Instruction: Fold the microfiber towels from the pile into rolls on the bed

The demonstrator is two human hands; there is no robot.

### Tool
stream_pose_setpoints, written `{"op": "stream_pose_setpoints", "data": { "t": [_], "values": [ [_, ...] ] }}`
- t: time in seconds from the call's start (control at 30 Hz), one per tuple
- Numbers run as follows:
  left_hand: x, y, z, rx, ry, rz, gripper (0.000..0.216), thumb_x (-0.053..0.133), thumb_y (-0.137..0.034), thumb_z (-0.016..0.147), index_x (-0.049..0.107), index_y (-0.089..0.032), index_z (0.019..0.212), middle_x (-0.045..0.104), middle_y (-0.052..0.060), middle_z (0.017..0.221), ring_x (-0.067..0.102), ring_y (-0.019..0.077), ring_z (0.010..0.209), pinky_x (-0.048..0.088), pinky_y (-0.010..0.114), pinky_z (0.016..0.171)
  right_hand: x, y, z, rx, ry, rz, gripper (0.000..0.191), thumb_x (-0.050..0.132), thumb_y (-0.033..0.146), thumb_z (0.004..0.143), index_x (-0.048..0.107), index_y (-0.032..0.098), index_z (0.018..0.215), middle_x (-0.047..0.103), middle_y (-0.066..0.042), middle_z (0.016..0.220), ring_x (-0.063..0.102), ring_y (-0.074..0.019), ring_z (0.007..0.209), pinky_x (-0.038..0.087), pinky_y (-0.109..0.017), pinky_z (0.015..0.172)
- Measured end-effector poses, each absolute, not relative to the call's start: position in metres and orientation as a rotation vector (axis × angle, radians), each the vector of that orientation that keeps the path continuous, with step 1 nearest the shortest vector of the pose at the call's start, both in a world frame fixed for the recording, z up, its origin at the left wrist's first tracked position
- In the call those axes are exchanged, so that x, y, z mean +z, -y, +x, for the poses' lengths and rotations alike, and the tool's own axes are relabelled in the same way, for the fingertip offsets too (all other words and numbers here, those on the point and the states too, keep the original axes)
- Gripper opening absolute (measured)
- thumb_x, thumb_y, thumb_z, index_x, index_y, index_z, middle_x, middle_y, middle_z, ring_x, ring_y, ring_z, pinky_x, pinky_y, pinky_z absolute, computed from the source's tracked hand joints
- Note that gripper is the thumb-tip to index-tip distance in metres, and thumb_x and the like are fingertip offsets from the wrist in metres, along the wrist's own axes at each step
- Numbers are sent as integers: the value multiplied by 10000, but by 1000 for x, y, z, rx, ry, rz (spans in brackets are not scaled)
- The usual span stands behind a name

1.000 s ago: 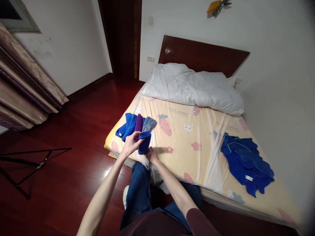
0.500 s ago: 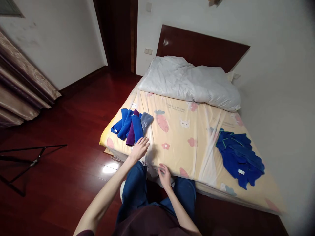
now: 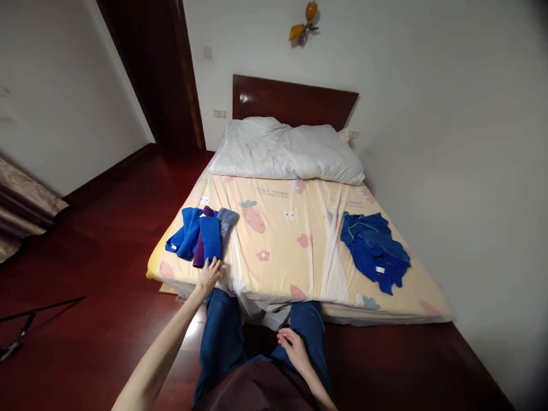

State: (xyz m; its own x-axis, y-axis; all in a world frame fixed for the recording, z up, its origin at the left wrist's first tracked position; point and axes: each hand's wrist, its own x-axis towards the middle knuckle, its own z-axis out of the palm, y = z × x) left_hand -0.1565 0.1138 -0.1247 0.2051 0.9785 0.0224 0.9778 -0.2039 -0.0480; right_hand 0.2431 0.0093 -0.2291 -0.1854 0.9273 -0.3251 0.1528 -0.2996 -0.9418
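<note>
The left hand lies with loose fingers on the near end of the rolled towels at the bed corner, the right hand rests empty, so I judge the blue pile waits for rolling

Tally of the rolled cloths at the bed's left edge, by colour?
Blue rolled cloths: 3
Purple rolled cloth: 1
Grey rolled cloth: 1
Total: 5
The left hand touches the nearest blue one.
</note>
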Motion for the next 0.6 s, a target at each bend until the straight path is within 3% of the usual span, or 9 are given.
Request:
{"op": "stream_pose_setpoints", "data": {
  "t": [0.1,0.2,0.3,0.4,0.43,0.6],
  "values": [
    [-139,-99,-134,-53,2027,-2389,469,475,-17,779,687,-145,1177,527,207,1419,365,377,1412,254,610,1141,-231,-8,245,1535,1319,-1381,353,728,588,715,734,257,838,734,-93,821,698,-313,787,539,-468,777],
    [-165,-70,-92,-184,2071,-2407,432,449,-96,848,654,-134,1226,512,194,1444,403,342,1396,304,540,1145,-230,-10,249,1508,1242,-1358,402,722,620,707,727,246,854,734,-88,835,693,-297,759,535,-441,724],
    [-195,-22,-42,-215,2277,-2524,405,389,-194,917,660,-205,1218,638,129,1305,584,276,1219,425,459,1065,-226,-15,252,1497,1109,-1360,449,721,643,697,717,226,862,735,-87,841,692,-274,734,527,-406,679],
    [-214,19,-11,14,2257,-2892,328,416,-253,911,740,-254,967,751,76,1018,670,245,1070,404,425,1083,-221,-18,251,1514,998,-1359,459,745,632,674,704,209,849,730,-74,819,687,-244,707,521,-371,663],
    [-217,26,-8,19,2279,-2953,339,402,-273,920,738,-257,963,754,71,1019,677,238,1064,429,397,1054,-219,-19,250,1527,969,-1356,464,757,625,663,700,204,851,729,-69,814,687,-235,701,521,-360,661],
    [-217,16,-19,-519,2481,-2900,417,320,-349,952,698,-275,1112,726,40,1167,679,206,1098,520,291,929,-209,-32,259,1554,819,-1315,498,779,588,652,688,200,951,726,-63,882,695,-205,722,531,-323,660]
  ]
}}
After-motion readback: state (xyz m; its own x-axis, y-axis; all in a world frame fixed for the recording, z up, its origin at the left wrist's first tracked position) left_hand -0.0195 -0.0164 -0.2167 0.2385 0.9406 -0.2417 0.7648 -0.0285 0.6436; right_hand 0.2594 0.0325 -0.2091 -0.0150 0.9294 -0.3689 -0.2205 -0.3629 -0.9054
